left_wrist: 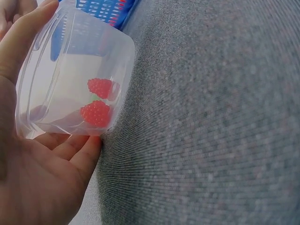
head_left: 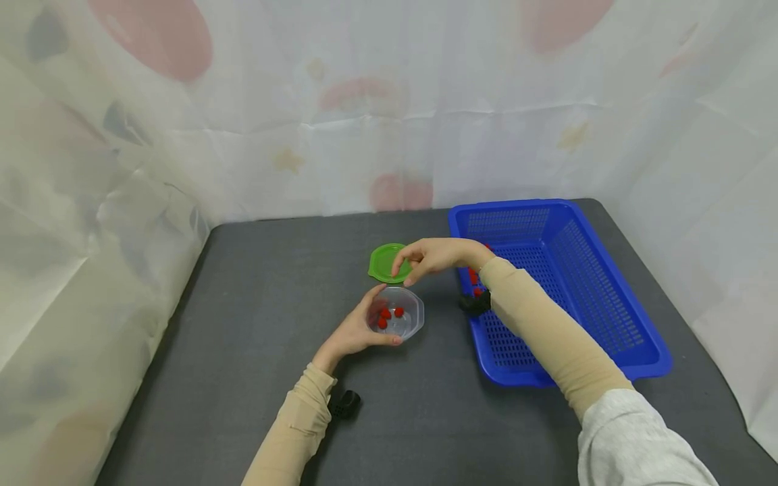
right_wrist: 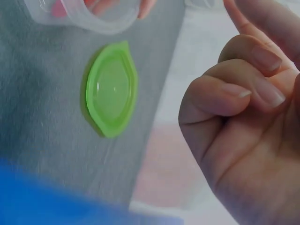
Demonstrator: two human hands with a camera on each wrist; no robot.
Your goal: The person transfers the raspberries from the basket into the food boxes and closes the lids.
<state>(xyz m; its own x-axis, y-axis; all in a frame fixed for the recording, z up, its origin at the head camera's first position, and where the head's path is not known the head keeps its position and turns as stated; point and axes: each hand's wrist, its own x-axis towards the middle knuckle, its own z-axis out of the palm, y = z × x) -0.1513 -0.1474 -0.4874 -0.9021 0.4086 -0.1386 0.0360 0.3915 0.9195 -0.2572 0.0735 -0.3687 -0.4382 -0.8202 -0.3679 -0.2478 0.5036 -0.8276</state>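
The left hand (head_left: 355, 331) cups the clear plastic container (head_left: 398, 320), fingers curled round its side. The right hand (head_left: 429, 258) hovers above it with loosely curled fingers, holding nothing I can see. On the grey worktop (head_left: 255, 324) a blue basket (head_left: 608, 324) stands at the right. A green lid (head_left: 381, 262) lies just beyond the container. Red berries (head_left: 386, 316) sit inside the container.

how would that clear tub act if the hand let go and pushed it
The tub looks thin, nearly empty plastic, so probably light and apt to slide on the grey table. Its flat base suggests little tipping; the berries might roll inside.
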